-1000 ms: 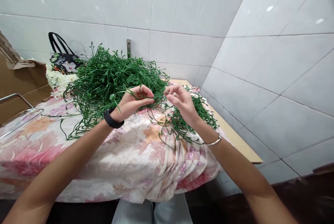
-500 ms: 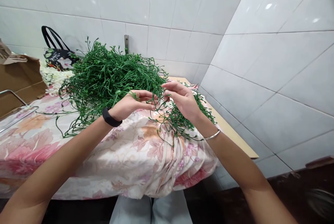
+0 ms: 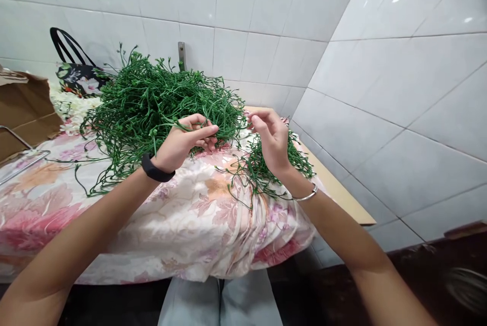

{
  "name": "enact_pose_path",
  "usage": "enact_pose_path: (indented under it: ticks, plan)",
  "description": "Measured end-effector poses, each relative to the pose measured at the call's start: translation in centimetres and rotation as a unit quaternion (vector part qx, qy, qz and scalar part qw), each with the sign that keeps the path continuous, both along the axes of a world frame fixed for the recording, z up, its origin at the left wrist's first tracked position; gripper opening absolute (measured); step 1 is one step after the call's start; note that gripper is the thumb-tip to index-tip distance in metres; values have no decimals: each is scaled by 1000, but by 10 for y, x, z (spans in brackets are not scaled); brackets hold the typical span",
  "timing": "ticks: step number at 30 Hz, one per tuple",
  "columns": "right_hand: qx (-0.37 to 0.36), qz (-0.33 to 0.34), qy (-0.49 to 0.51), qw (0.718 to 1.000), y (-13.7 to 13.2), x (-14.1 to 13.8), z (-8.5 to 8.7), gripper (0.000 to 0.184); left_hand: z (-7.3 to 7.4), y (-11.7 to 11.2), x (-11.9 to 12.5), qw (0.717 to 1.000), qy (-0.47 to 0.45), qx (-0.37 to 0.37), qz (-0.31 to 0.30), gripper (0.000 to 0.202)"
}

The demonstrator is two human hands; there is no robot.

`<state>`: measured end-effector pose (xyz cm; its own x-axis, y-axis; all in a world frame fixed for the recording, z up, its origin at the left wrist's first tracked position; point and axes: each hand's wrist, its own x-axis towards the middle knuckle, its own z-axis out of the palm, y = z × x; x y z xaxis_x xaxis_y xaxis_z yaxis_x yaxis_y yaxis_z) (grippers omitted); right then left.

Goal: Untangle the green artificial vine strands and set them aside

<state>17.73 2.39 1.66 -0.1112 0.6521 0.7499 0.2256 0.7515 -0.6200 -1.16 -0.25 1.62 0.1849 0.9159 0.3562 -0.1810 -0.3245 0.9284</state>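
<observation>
My left hand [image 3: 188, 141], with a black band at the wrist, is closed at the front of a large heap of green artificial flower stems [image 3: 152, 95]. A thin green stem [image 3: 173, 124] runs into its thumb and fingers. To the right, my right hand [image 3: 272, 138] hovers over a smaller pile of the same stems [image 3: 256, 166]. Its fingers are bent and loosely apart, and nothing can be made out between them. The hand partly hides the small pile. Both piles rest on a flower-patterned cloth [image 3: 171, 224].
Left of the heap lie white artificial flowers [image 3: 74, 108], a floral bag [image 3: 81, 80] and a brown cardboard box [image 3: 26, 108]. A bent metal rod [image 3: 32, 164] stands near the box. A tan board edge [image 3: 342, 199] borders the cloth at right, beside the tiled wall [image 3: 380, 128].
My hands have moved apart. The left has drawn slightly left and up toward the heap, and the right has shifted a little right. The stems seen between them are gone from there.
</observation>
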Motion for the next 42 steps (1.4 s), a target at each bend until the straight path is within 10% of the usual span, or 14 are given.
enact_pose_path:
  ticks: [5,12,25,32,42]
  plan:
    - [209,-72,-98,970,-7,0,-2,25,-5,-1,5,1000,-10,2,10,25]
    - [252,-64,-193,946,-9,1,-3,38,-7,0,3,1000,-1,14,6,26]
    - [11,87,-12,996,-8,1,-1,41,-3,1,0,985,85,143,43,15]
    - [-192,230,-49,953,2,-2,5,36,-12,-2,0,904,261,315,120,44]
    - [-142,223,-112,958,-3,-2,0,24,-9,-4,2,890,257,333,177,30]
